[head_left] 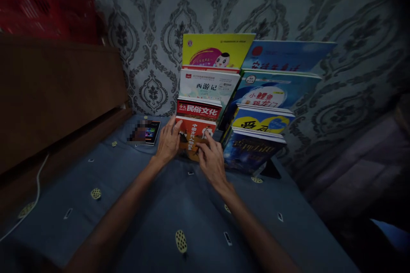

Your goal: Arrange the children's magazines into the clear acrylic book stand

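Flanking the orange book [193,140], the left hand [169,140] touches its left edge and the half-curled right hand [212,158] its front cover; whether either grips, I cannot tell. It stands before a red book [199,110].

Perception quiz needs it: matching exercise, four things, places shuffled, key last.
1. 西游记 book
2. white cable
3. 小鲤鱼跳龙门 book
4. orange book

A. right row, behind the yellow-and-blue book
B. touched by left hand and right hand
C. left row, behind the red book
D. at the view's left edge

Pairs: 1-C; 2-D; 3-A; 4-B
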A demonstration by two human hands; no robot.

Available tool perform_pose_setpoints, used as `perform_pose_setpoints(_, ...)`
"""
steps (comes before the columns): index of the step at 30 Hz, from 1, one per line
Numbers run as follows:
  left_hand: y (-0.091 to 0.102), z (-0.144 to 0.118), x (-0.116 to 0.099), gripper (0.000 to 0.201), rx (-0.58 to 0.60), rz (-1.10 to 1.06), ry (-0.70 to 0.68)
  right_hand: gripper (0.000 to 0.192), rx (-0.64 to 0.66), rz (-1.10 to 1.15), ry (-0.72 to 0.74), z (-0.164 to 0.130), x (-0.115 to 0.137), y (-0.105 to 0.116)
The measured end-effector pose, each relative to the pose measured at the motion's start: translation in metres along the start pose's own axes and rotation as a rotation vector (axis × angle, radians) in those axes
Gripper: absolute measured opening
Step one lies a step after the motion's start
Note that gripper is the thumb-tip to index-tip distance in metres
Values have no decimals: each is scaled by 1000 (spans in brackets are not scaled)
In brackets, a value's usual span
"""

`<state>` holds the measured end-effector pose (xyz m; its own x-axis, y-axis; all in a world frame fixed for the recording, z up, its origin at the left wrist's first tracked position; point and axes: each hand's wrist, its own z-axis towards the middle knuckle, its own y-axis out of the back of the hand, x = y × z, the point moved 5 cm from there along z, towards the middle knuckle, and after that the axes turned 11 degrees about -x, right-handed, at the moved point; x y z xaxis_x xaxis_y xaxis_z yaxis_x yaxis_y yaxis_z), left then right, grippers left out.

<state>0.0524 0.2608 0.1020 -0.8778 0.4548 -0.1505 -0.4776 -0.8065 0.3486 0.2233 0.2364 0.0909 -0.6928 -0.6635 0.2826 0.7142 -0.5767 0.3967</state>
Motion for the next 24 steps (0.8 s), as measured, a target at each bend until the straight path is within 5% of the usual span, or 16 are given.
perform_pose_setpoints(24,6,5,1,45,2,-21,26,29,-111,65,-6,5,-1,8)
